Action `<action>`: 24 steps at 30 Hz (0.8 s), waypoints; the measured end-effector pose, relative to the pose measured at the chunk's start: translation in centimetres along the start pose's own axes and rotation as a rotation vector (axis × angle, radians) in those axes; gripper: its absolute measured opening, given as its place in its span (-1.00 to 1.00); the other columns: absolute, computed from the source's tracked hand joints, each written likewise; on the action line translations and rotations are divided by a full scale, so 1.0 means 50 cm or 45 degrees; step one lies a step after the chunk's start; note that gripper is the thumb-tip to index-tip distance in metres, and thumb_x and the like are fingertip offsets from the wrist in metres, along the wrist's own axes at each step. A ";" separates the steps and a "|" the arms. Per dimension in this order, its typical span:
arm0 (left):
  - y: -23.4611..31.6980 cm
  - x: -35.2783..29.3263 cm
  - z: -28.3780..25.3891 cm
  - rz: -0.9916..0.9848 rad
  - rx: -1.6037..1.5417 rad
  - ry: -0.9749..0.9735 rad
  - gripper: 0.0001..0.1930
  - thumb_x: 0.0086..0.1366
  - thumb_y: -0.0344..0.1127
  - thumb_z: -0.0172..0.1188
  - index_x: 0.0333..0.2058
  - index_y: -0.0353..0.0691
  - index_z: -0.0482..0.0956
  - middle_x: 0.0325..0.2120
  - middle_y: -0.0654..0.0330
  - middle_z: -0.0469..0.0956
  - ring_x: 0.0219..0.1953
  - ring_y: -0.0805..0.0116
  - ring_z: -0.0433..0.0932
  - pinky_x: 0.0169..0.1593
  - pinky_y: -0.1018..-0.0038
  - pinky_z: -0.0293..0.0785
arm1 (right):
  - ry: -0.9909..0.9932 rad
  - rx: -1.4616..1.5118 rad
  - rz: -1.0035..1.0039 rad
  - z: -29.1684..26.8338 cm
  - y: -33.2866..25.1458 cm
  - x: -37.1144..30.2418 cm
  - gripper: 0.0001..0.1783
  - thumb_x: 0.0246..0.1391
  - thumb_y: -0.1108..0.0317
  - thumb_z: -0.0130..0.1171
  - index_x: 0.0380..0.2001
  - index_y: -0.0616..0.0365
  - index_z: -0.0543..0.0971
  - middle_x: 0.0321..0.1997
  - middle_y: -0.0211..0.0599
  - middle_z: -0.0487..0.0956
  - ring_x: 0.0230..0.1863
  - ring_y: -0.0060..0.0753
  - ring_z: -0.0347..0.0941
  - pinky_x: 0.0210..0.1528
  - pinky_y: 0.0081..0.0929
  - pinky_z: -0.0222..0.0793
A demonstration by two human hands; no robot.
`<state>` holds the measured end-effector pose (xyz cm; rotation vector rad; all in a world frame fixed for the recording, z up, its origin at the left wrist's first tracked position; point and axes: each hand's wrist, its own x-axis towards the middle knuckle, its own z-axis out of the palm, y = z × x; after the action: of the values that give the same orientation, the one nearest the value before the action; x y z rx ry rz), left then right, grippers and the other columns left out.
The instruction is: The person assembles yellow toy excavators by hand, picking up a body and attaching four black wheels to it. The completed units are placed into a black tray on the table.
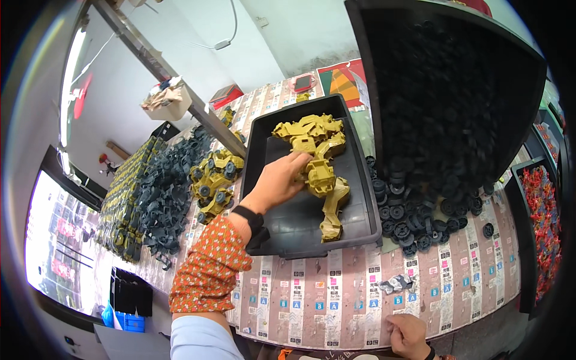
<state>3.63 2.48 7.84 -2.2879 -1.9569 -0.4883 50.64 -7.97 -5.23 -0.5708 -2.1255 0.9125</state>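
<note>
"Across the middle of the frame, what's that big thing?"
"A table (pixel 342 318) with a patterned cover."
"And upper right?"
"A big black bin (pixel 367 72). It looks tipped this way, maybe so the dark parts inside are easy to reach."
"What's the black tray (pixel 288 222) for, at the centre?"
"It has yellow pieces (pixel 309 127) in it. Its walls probably stop them sliding off."
"The heap of dark wheels (pixel 399 219)?"
"Right of the tray, by the bin's low edge, maybe since they slide out there."
"The left hand (pixel 279 179)?"
"Over the tray, pinching one yellow piece (pixel 321 179) near the frame's centre. I guess its edge is easy to grip."
"The right hand (pixel 408 335)?"
"Bottom, right of middle. Its fingers curl in; I can't tell if they hold anything."
"Smallest?"
"One loose wheel (pixel 488 230), far right. It looks flat, so it probably won't roll."
</note>
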 end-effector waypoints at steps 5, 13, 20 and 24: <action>0.082 -0.092 -0.065 -0.096 0.062 0.165 -0.48 0.03 -0.54 0.33 0.02 -0.17 0.49 0.05 0.17 0.59 0.03 0.02 0.61 0.02 0.26 0.59 | -0.050 0.006 0.154 0.014 0.000 -0.012 -0.64 -0.04 0.69 0.00 -0.17 0.23 0.62 -0.41 -0.12 0.64 -0.49 -0.23 0.64 -0.41 -0.35 0.51; 0.192 -0.210 -0.065 -0.144 0.026 0.194 -0.50 0.00 -0.55 0.38 -0.03 -0.14 0.52 0.05 0.21 0.59 0.01 0.11 0.63 0.00 0.30 0.61 | -0.018 -0.039 0.136 0.023 -0.010 -0.008 -0.66 -0.01 0.70 0.00 -0.17 0.25 0.60 -0.45 -0.13 0.59 -0.51 -0.23 0.57 -0.43 -0.33 0.46; 0.290 -0.316 -0.116 0.056 0.113 0.410 -0.48 -0.05 -0.54 0.42 -0.03 -0.14 0.56 0.02 0.15 0.63 -0.15 0.14 0.68 -0.18 0.35 0.65 | -0.016 0.180 0.358 0.020 0.000 -0.023 -0.71 0.06 0.68 -0.01 -0.19 0.28 0.61 -0.37 -0.13 0.62 -0.48 -0.32 0.63 -0.42 -0.40 0.52; 0.338 -0.442 -0.068 0.047 0.162 0.098 -0.61 0.09 -0.40 0.34 -0.05 -0.13 0.55 0.03 0.17 0.61 -0.28 0.28 0.66 -0.31 0.42 0.60 | -0.028 0.582 0.804 -0.007 -0.002 0.015 -0.74 0.22 0.64 -0.02 -0.08 0.30 0.57 -0.25 -0.22 0.66 -0.45 -0.48 0.63 -0.42 -0.55 0.52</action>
<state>16.71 -22.29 6.76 -2.1903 -1.8507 -0.4282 50.43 -7.41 -4.65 -1.0079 -1.6745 1.6944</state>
